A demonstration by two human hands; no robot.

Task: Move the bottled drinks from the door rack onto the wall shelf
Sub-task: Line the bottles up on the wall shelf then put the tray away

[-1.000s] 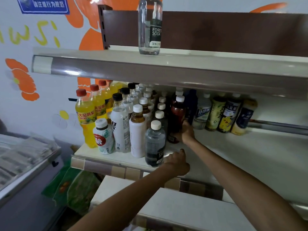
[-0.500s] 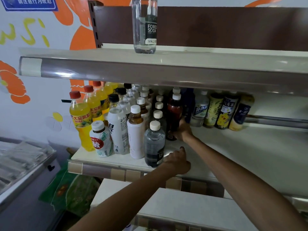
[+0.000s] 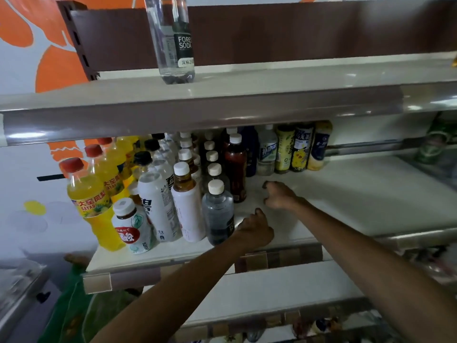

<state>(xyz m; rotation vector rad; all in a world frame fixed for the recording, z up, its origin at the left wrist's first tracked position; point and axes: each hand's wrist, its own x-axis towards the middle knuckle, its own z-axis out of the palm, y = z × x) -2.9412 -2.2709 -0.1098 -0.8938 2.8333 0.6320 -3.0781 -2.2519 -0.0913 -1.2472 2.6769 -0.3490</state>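
Many bottled drinks stand packed on the left of the white wall shelf [image 3: 358, 194]. My left hand [image 3: 254, 231] rests on the shelf against the base of a clear bottle of dark drink [image 3: 218, 214]; its fingers are hidden. My right hand [image 3: 279, 196] hovers over bare shelf with loosely curled fingers and holds nothing. It is a little right of a dark red-brown bottle with a white cap [image 3: 235, 169]. Behind it, several bottles line the back, among them a yellow one [image 3: 284, 149].
An upper shelf [image 3: 272, 80] overhangs the bottles and carries one clear soda bottle [image 3: 173, 38]. Orange drinks with red caps [image 3: 86, 191] fill the far left. A lower shelf edge [image 3: 272, 288] juts out under my arms. A chest freezer [image 3: 17, 293] sits at lower left.
My right hand has let go of the dark red-brown bottle and drawn back to the right. The left hand stays by the clear bottle. The view has moved closer.
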